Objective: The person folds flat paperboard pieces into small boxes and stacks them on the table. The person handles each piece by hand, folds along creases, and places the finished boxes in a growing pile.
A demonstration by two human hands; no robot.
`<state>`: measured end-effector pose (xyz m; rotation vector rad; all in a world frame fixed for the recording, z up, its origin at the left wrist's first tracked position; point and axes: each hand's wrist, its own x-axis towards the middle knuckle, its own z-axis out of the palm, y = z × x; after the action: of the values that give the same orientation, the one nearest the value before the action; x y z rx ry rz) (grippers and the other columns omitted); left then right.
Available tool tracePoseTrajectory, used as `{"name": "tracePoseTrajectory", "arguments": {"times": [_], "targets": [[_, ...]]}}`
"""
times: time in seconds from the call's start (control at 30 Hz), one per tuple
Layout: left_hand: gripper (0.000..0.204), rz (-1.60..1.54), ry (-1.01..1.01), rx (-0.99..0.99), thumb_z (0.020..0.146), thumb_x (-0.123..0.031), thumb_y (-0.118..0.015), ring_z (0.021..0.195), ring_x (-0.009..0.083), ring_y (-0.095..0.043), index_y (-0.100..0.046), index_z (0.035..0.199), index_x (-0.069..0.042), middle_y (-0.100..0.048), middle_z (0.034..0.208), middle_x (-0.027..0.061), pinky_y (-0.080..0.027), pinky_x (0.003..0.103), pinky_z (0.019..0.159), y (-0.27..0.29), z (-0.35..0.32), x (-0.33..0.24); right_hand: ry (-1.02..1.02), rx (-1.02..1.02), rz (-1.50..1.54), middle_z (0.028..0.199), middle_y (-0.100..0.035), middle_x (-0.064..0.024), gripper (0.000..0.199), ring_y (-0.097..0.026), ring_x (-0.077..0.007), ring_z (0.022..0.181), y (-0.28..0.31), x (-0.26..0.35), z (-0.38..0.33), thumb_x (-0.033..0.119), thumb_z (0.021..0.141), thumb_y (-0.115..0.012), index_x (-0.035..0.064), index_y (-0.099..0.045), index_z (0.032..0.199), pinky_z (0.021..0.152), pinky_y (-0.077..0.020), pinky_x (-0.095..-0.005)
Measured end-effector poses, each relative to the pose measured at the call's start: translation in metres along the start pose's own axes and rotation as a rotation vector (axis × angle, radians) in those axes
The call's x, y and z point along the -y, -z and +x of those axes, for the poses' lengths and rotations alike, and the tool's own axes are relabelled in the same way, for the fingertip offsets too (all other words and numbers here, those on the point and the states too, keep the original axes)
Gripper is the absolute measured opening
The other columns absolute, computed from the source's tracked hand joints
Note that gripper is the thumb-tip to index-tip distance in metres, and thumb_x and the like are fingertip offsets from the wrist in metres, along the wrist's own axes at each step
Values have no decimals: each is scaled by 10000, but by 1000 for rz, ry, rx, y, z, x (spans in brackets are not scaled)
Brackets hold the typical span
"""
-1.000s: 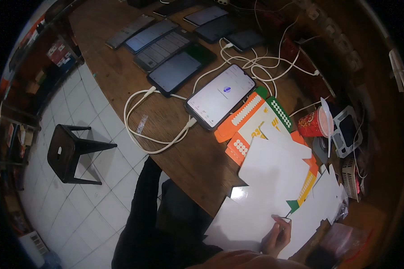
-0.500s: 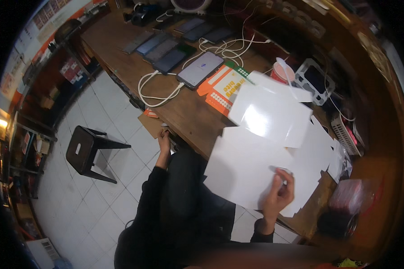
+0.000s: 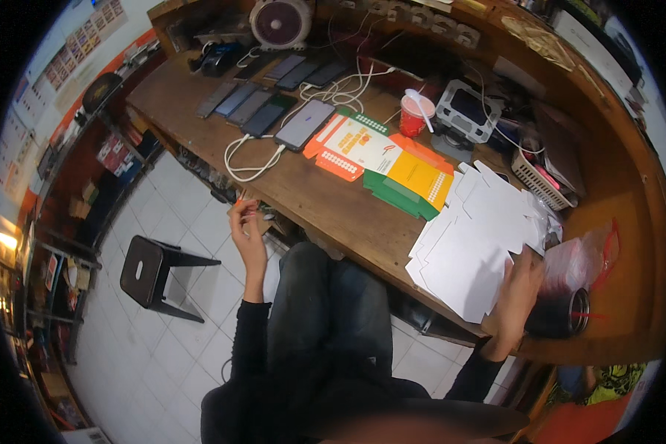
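Note:
At the right end of the table lies a stack of flat white cardboard box blanks (image 3: 466, 244) with notched edges. My right hand (image 3: 516, 288) rests on the stack's right edge, fingers stretched out and thumb apart. Left of the stack, a flat printed box blank (image 3: 381, 163) in orange, white, yellow and green lies spread on the table. My left hand (image 3: 248, 226) is raised just off the table's front edge, its fingers loosely bent and apart, with nothing clearly seen in them. Behind it, something brown is partly hidden.
Several phones (image 3: 263, 115) lie at the far left, with white cables (image 3: 255, 176) trailing. A red cup with a white spoon (image 3: 416, 115) stands behind the printed blank. Farther right are a white basket (image 3: 536, 181) and a dark cup (image 3: 559, 312). A dark stool (image 3: 155, 274) stands on the floor.
The white blanks that covered the table's middle are gone from there, and the printed blank shows more fully. My right hand has moved right to the stack's edge. My left hand has turned fingers up.

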<state>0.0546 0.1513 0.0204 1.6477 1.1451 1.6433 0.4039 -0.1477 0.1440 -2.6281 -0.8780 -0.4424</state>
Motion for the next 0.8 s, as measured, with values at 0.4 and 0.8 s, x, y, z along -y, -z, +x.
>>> {"name": "tracePoseTrajectory", "arguments": {"times": [0.4, 0.8], "targets": [[158, 383, -305, 573, 886, -170, -593, 882, 270, -562, -670, 1010, -107, -642, 948, 54, -419, 401, 783, -114, -8, -61, 562, 545, 184, 1386, -457, -259, 635, -434, -394, 1307, -182, 126, 191, 413, 858, -647, 14, -506, 1331, 1069, -375, -435], [114, 308, -320, 447, 885, -171, -589, 891, 240, -571, -664, 958, -125, -634, 932, 11, -420, 374, 783, -116, -13, -57, 375, 869, 251, 1193, -607, -195, 988, -615, -290, 1082, -172, 125, 211, 643, 650, -789, -55, -505, 1289, 947, -471, -319]]}}
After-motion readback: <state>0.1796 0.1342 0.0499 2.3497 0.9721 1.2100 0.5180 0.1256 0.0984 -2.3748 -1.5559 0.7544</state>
